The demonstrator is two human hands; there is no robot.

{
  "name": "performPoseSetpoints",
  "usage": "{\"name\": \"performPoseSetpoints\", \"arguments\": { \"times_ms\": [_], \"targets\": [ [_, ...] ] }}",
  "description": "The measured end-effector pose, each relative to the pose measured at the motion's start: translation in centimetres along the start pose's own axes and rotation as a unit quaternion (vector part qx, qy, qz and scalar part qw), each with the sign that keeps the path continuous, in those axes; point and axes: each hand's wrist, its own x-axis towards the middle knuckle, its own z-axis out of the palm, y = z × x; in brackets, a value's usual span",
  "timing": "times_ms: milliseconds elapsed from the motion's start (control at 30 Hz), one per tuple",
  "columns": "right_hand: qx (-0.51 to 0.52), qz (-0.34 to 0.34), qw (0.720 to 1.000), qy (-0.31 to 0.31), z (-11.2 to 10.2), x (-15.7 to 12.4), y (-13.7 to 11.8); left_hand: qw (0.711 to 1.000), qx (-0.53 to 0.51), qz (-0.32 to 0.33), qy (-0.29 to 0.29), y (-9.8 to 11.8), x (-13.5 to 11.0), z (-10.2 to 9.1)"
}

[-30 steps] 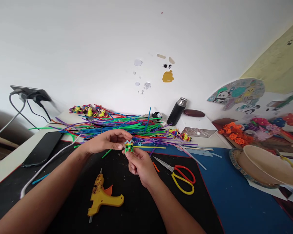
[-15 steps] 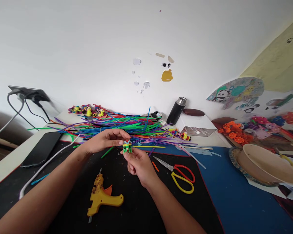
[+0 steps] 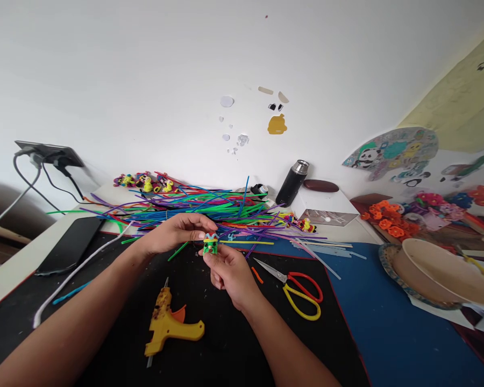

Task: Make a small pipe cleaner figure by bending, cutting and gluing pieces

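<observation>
A small green figure (image 3: 211,246) with a yellow band, a light-blue top and dark eyes is held up above the black mat. My right hand (image 3: 229,271) pinches its lower part between thumb and fingers. From the upper left, my left hand (image 3: 183,232) grips the figure's top edge with thumb and fingertips. Below the hands a yellow hot glue gun (image 3: 167,325) lies on its side on the mat. To the right of my right hand are scissors (image 3: 292,287) with one red and one yellow handle, near a short orange piece (image 3: 257,274).
Behind the hands spreads a pile of coloured pipe cleaners (image 3: 201,207), with finished little figures (image 3: 145,183) at its left end. A black phone (image 3: 70,244) and white cable (image 3: 80,269) lie left. A black flask (image 3: 292,183) and beige bowl (image 3: 447,269) stand on the right.
Both hands keep the same hold on the green figure. The whole view has shifted very slightly; nothing else has visibly moved.
</observation>
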Motion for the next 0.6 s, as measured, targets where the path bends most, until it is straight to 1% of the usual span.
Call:
{"name": "performPoseSetpoints", "arguments": {
  "times_ms": [200,600],
  "targets": [
    [0.006,0.001,1.0,-0.002,0.1,-0.1,-0.2,1.0,-0.02,0.001,0.013,0.0,0.1,0.3],
    [0.003,-0.015,1.0,-0.008,0.1,-0.1,-0.4,0.993,-0.105,0.009,0.043,-0.6,0.2,1.4]
  ]
}}
